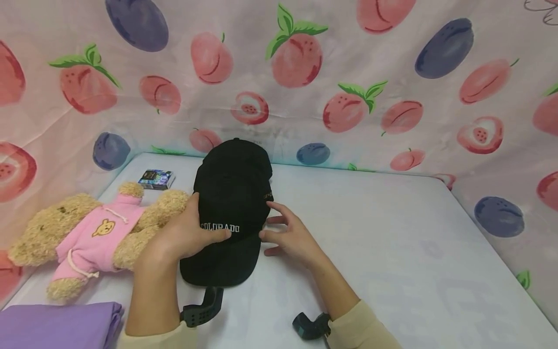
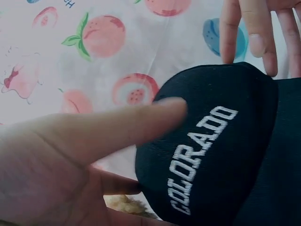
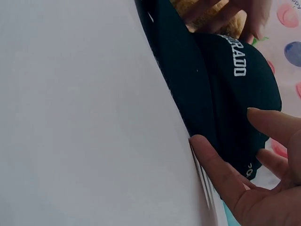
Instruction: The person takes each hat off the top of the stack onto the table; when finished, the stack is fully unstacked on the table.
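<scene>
A black baseball cap (image 1: 233, 194) with white COLORADO lettering lies on the white table, its brim toward me. My left hand (image 1: 187, 235) is at the cap's left side, thumb stretched out over the lettering. In the left wrist view that thumb (image 2: 141, 123) is blurred above the crown, with the other fingers partly hidden at the cap's edge. My right hand (image 1: 293, 238) is at the cap's right side with fingers spread. The right wrist view shows its fingertips (image 3: 203, 143) touching the side near the brim. Whether a second cap lies behind, I cannot tell.
A teddy bear (image 1: 102, 230) in a pink hoodie lies left of the cap. Behind it sits a small dark patterned box (image 1: 157, 179). Folded purple cloth (image 1: 61, 325) lies at the front left. A fruit-print curtain (image 1: 261, 58) surrounds the white table (image 1: 370, 232).
</scene>
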Demonstrator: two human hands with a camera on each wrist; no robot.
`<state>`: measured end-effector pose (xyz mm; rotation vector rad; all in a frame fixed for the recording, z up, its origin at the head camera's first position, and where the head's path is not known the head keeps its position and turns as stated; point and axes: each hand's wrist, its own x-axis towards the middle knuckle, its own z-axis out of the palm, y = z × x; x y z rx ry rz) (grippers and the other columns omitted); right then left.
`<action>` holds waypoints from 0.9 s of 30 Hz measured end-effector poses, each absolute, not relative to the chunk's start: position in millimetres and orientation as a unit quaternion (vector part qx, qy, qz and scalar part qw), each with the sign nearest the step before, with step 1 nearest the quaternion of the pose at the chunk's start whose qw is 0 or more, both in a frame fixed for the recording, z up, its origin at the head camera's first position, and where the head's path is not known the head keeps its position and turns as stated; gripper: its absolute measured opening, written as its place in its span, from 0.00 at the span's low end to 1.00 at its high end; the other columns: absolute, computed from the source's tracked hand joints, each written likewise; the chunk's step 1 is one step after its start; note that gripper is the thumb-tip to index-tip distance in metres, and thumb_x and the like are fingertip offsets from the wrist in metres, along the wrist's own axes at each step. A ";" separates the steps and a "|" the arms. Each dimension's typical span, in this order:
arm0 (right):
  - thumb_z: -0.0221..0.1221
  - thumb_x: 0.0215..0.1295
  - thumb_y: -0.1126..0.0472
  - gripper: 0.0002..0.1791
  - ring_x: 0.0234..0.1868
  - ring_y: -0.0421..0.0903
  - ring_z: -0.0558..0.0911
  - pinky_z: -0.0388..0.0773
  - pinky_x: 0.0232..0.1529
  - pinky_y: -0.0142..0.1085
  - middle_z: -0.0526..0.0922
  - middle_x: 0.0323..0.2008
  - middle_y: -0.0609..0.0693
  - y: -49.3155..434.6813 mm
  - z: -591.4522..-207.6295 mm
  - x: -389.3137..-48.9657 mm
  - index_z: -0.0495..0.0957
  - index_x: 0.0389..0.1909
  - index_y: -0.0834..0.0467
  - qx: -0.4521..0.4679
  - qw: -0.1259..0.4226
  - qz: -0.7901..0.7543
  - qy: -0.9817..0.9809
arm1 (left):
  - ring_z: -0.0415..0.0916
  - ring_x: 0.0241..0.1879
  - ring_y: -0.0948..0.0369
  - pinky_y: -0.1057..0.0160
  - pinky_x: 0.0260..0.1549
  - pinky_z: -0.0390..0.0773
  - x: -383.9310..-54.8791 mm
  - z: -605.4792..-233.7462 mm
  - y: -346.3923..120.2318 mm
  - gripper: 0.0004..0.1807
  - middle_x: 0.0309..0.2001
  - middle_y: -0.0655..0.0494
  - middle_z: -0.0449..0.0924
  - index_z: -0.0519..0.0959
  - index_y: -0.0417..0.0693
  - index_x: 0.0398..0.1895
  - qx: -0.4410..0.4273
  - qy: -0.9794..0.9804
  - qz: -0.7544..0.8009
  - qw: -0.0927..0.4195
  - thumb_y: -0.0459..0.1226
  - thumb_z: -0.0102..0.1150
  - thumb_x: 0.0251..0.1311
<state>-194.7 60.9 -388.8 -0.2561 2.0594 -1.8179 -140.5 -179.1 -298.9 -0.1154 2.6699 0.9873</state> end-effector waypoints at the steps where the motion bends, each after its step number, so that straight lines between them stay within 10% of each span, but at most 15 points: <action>1: 0.67 0.65 0.65 0.43 0.45 0.56 0.89 0.88 0.41 0.51 0.71 0.66 0.63 60.3 -389.1 -194.4 0.63 0.78 0.42 -0.091 0.193 -0.649 0.730 | 0.59 0.73 0.29 0.30 0.68 0.63 -141.2 -299.8 -178.8 0.67 0.78 0.24 0.49 0.28 0.37 0.82 -0.041 0.926 0.341 0.155 0.58 0.66 0.62; 27: 0.67 0.65 0.65 0.42 0.51 0.56 0.85 0.88 0.42 0.49 0.67 0.69 0.64 54.6 -395.3 -191.8 0.63 0.77 0.41 -0.077 0.195 -0.670 0.712 | 0.57 0.72 0.27 0.27 0.67 0.62 -155.1 -321.4 -181.0 0.59 0.75 0.20 0.51 0.36 0.43 0.82 -0.079 0.925 0.343 0.140 0.62 0.59 0.65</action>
